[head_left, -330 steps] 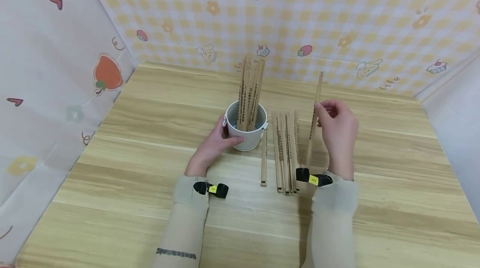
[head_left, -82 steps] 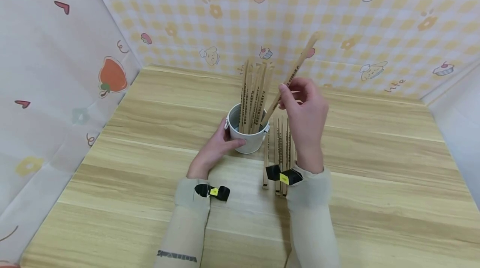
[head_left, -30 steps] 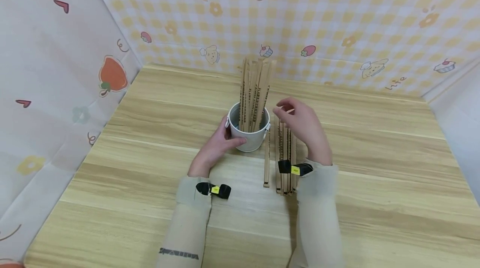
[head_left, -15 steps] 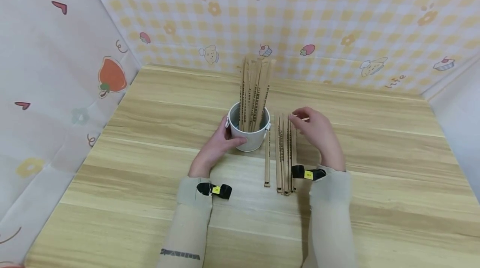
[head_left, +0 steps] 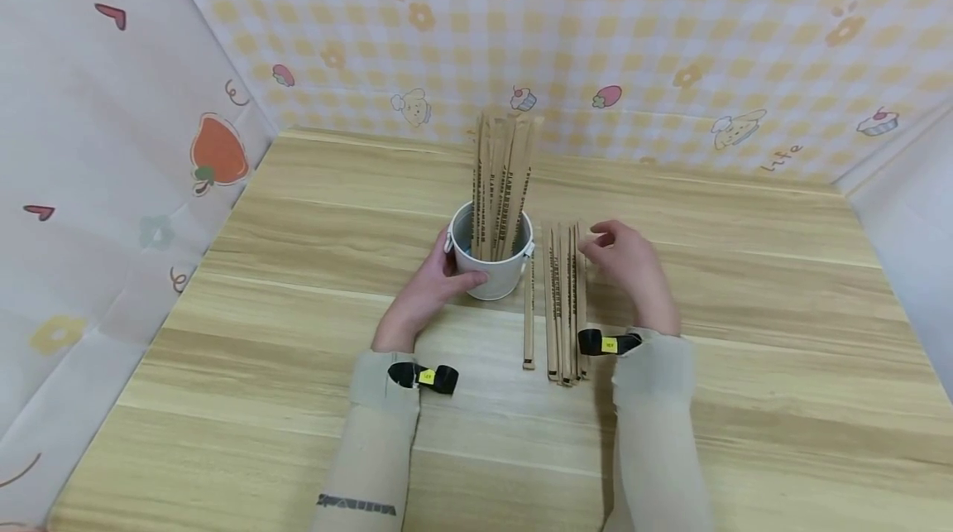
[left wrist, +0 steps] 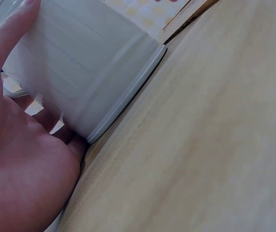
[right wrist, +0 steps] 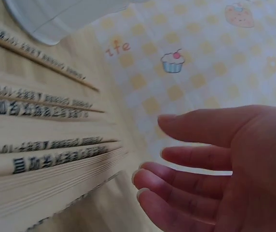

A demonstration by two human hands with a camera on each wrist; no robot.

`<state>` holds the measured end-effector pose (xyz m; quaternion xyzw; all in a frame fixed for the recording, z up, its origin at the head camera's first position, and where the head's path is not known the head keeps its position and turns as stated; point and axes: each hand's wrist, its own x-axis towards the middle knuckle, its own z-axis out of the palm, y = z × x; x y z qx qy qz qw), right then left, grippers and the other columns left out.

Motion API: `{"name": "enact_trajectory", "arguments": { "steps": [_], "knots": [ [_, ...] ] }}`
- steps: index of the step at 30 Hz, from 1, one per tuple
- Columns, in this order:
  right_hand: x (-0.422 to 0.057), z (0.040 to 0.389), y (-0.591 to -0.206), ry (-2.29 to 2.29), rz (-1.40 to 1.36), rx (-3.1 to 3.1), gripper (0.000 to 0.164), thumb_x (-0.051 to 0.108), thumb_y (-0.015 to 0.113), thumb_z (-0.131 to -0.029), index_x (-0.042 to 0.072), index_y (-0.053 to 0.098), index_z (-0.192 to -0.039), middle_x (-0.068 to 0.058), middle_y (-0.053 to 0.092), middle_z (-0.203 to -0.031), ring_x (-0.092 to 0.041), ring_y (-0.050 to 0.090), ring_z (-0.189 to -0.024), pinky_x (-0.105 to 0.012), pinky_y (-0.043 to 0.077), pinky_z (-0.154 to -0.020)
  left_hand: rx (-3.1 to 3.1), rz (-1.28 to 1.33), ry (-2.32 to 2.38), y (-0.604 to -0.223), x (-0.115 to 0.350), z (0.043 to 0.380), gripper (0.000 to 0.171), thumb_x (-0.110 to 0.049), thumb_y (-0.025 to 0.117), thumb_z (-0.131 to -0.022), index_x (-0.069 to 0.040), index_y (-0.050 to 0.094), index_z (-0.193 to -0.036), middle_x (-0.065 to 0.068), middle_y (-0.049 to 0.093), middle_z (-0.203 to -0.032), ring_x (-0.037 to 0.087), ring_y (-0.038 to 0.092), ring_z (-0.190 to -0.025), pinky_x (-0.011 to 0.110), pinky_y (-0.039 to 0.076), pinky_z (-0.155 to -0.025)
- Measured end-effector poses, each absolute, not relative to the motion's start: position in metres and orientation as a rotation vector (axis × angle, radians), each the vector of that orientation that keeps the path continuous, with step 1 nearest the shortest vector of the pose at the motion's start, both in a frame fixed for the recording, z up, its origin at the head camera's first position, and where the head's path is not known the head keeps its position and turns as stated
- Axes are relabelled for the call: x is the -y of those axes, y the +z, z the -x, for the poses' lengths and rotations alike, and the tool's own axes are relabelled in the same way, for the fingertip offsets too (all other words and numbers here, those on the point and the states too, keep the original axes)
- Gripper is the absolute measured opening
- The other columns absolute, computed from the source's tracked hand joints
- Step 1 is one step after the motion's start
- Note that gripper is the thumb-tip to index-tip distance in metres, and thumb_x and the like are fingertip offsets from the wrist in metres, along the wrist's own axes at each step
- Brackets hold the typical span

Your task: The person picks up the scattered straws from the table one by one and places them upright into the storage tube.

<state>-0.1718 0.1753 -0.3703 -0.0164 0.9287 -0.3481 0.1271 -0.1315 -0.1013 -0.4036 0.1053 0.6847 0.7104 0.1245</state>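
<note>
My left hand [head_left: 428,292] holds a small white bucket [head_left: 508,275] on the table, thumb across its front. In the left wrist view the thumb and fingers wrap the bucket's wall. Several straws in brown printed paper wrappers [head_left: 500,193] stand upright in the bucket, leaning slightly. Right of it, one wrapped straw [head_left: 529,321] lies apart. Beside that is a row of wrapped straws [head_left: 566,309] side by side. By the far right end of this row is my right hand [head_left: 631,267]. Its fingers are loosely bent with nothing between them in the right wrist view, a small gap from the straws.
The wood-grain table [head_left: 260,309] extends to both sides. A yellow checked cloth [head_left: 566,35] with cartoon prints hangs behind it, and a white printed cloth [head_left: 97,143] at the left. Each wrist wears a black strap with a camera.
A straw held by the right hand earlier was lowered into the bucket and let go. The right hand then moved right, to the row's far end. The left hand stayed on the bucket.
</note>
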Motion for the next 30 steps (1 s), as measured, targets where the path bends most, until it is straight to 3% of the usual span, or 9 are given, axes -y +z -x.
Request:
{"name": "enact_trajectory", "arguments": {
  "steps": [20,25,30],
  "knots": [
    [-0.162,0.175,-0.392,-0.881,-0.019,-2.775,0.054,0.018,0.058,-0.082,-0.003,0.04,-0.128,-0.016,0.057,-0.103,-0.028,0.052,-0.088,-0.042,0.043,-0.08,-1.992,-0.314,2.071,-0.404,0.101,0.13,0.089,-0.01,0.069,-0.076,-0.025,0.012,-0.143,0.003,0.02,-0.145,0.016,0.02,-0.131,0.031,0.017,-0.106],
    [-0.159,0.174,-0.391,-0.871,-0.05,-2.736,0.045,0.023,0.058,-0.083,-0.002,0.048,-0.119,-0.016,0.056,-0.108,-0.029,0.052,-0.092,-0.043,0.044,-0.079,-1.976,-0.342,2.099,-0.41,0.102,0.134,0.089,-0.009,0.069,-0.075,-0.027,0.014,-0.142,0.002,0.02,-0.145,0.016,0.02,-0.131,0.033,0.017,-0.107],
    [-0.159,0.174,-0.391,-0.877,-0.082,-2.708,0.033,0.026,0.056,-0.085,0.001,0.056,-0.106,-0.013,0.06,-0.096,-0.025,0.054,-0.079,-0.036,0.044,-0.067,-1.976,-0.331,2.107,-0.424,0.103,0.14,0.089,-0.013,0.072,-0.074,-0.034,0.016,-0.14,-0.004,0.023,-0.143,0.011,0.022,-0.13,0.031,0.017,-0.106]
  ]
}}
